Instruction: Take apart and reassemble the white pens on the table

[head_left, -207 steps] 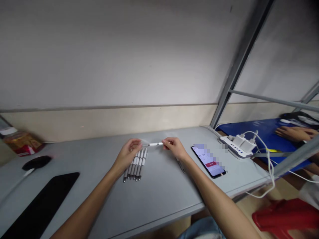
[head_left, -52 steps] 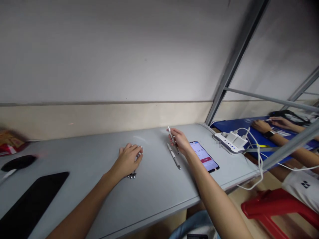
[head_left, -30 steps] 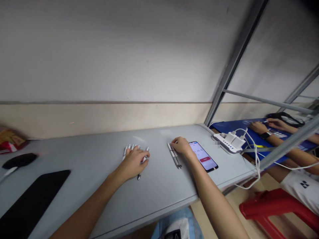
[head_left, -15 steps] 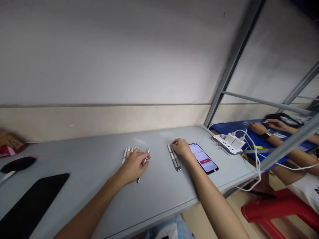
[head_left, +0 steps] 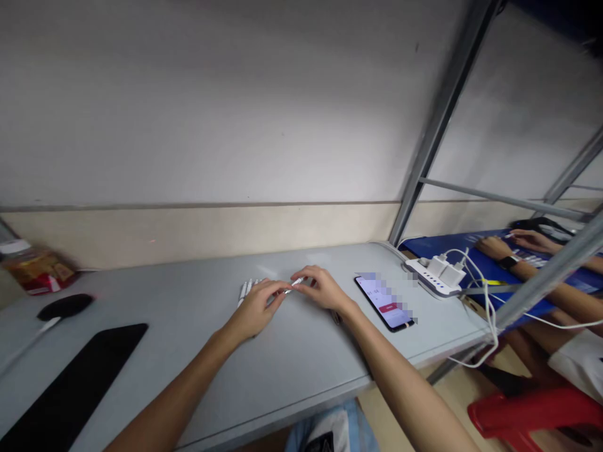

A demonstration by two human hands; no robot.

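Observation:
Between my two hands a white and silver pen (head_left: pixel 295 284) is held just above the desk. My left hand (head_left: pixel 258 307) pinches one end of it with closed fingertips. The other end lies between the thumb and fingers of my right hand (head_left: pixel 323 287). Beyond my left hand, partly covered by it, several white pens (head_left: pixel 247 287) lie side by side on the grey desk (head_left: pixel 301 358). Under my right wrist only the tips of other pens (head_left: pixel 336 317) show; the rest is hidden.
To the right lie a lit phone (head_left: pixel 384 302) and a white power strip (head_left: pixel 432 278) with chargers and loose cables. At left are a black mat (head_left: pixel 80 383), a black oval object (head_left: pixel 65 307) and a jar (head_left: pixel 35 267). Another person's hands (head_left: pixel 494 249) rest over a blue surface beyond the metal frame.
My left hand has lifted a pen from the row. My right hand has left the pens beside the phone, moved left and taken hold of that pen's other end.

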